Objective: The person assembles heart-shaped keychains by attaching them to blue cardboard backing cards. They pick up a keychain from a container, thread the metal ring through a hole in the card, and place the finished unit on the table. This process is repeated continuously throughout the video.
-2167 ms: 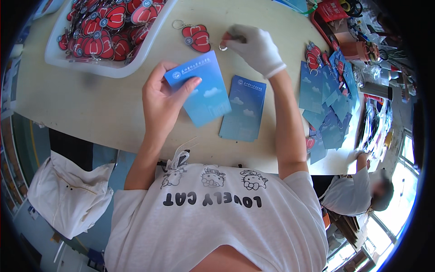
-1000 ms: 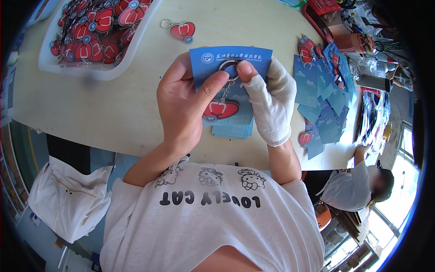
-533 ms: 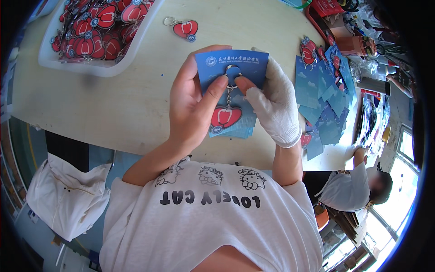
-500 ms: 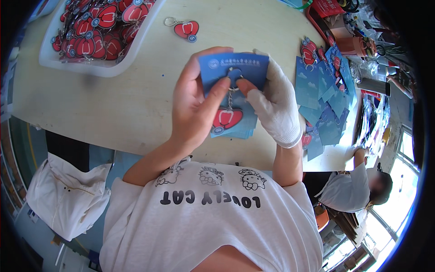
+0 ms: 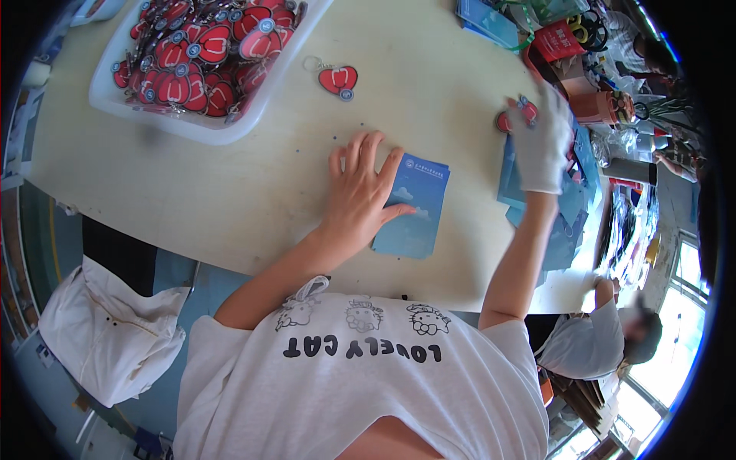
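Observation:
My left hand (image 5: 354, 192) is bare and lies with fingers spread on the table. Its thumb rests on a stack of blue cards with white clouds (image 5: 418, 222), and its forefinger is along the stack's left edge. My right hand (image 5: 543, 142), in a white glove, is over the pile of blue cards (image 5: 571, 222) on the right; motion smears its fingers. Right beside that glove are red heart-shaped keychains (image 5: 526, 110). One loose red keychain (image 5: 337, 78) with a metal ring lies on the table beyond my left hand.
A white plastic bin (image 5: 222, 134) full of red keychains stands at the far left. Scissors (image 5: 586, 31), a red box (image 5: 557, 40) and other clutter crowd the far right. Another person (image 5: 586, 337) sits at the right. A white garment (image 5: 115, 330) hangs at the left.
Both hands have let go of the card and keychain they held together. My right hand has moved right to the card pile; my left has come down onto the table by the stack.

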Tool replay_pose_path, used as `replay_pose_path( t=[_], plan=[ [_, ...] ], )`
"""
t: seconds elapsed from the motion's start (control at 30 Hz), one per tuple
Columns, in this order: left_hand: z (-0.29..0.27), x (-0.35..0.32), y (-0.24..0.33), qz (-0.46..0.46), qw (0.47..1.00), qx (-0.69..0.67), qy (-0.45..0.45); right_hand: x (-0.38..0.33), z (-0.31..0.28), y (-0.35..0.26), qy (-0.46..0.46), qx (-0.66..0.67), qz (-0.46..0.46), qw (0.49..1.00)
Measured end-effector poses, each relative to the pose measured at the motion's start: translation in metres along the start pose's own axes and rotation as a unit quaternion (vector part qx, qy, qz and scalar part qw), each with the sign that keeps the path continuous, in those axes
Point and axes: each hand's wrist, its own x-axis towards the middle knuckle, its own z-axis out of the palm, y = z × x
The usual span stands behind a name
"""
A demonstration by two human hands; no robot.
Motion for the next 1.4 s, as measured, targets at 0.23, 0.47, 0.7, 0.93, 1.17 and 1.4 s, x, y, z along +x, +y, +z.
replay_pose_path(
  t=[0.23,0.47,0.7,0.93,1.17,1.4],
  plan=[
    [0.008,0.007,-0.004,-0.037,0.99,-0.118,0.061,0.047,0.057,-0.147,-0.154,0.354,-0.124,0.914],
    [-0.008,0.001,-0.016,-0.158,0.866,-0.471,0.051,0.054,0.065,-0.179,-0.325,0.416,-0.051,0.848],
    [-0.046,-0.018,-0.013,-0.231,0.805,-0.546,0.03,0.05,0.064,-0.173,-0.26,0.406,-0.011,0.876],
    [-0.066,-0.025,-0.014,-0.211,0.819,-0.509,0.158,0.05,0.073,-0.176,-0.276,0.404,-0.045,0.871],
    [-0.075,-0.011,-0.015,-0.114,0.853,-0.32,0.395,0.039,0.005,-0.113,-0.358,0.557,-0.013,0.749],
    [-0.065,0.023,-0.012,-0.078,0.821,-0.438,0.358,0.014,-0.052,-0.098,-0.309,0.727,0.098,0.605]
  ],
)
